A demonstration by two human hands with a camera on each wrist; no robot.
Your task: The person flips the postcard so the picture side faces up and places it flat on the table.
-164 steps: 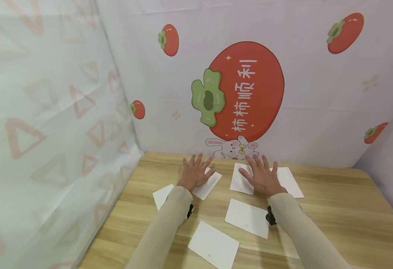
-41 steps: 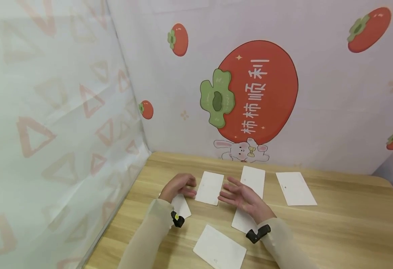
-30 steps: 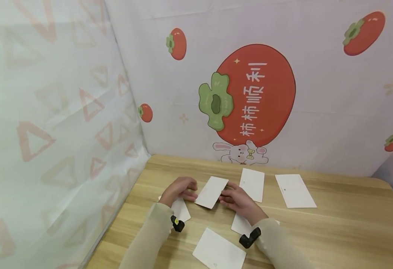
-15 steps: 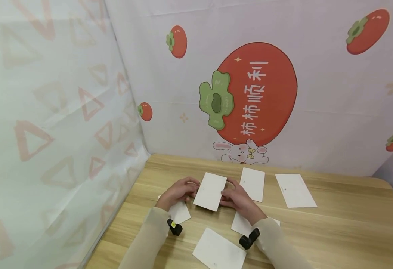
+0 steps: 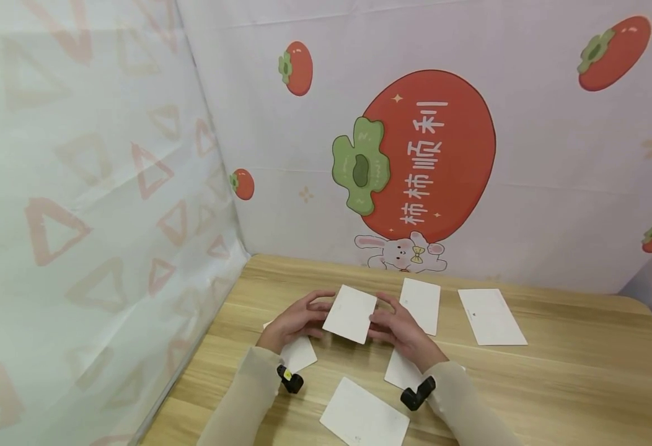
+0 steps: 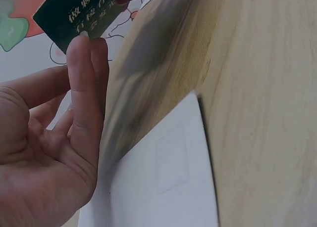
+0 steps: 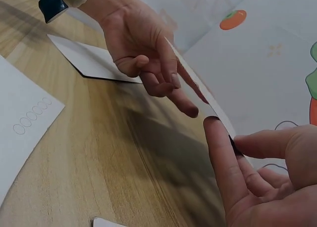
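A postcard (image 5: 351, 313) is held tilted above the table between both hands. Its plain white side faces up in the head view. The dark green underside, printed with pale characters, shows in the left wrist view on the postcard (image 6: 62, 24). My right hand (image 5: 401, 331) pinches the right edge, as the thumb and fingers on either side of the postcard (image 7: 223, 120) show. My left hand (image 5: 298, 319) has its curled fingers at the left edge, fingertips against the underside. One white card (image 5: 299, 354) lies below the left wrist, and another white card (image 5: 400, 370) is partly hidden by the right forearm.
More white cards lie flat on the wooden table (image 5: 571, 365): a front card (image 5: 365, 414), a back card (image 5: 422, 305) and a right card (image 5: 492, 316). A white curtain with persimmon prints (image 5: 432, 155) closes the back, and another curtain (image 5: 97, 217) the left.
Both hands have come back from lying spread over the cards. The right hand has lifted the middle card off the table, and the left fingers have closed in on its left edge.
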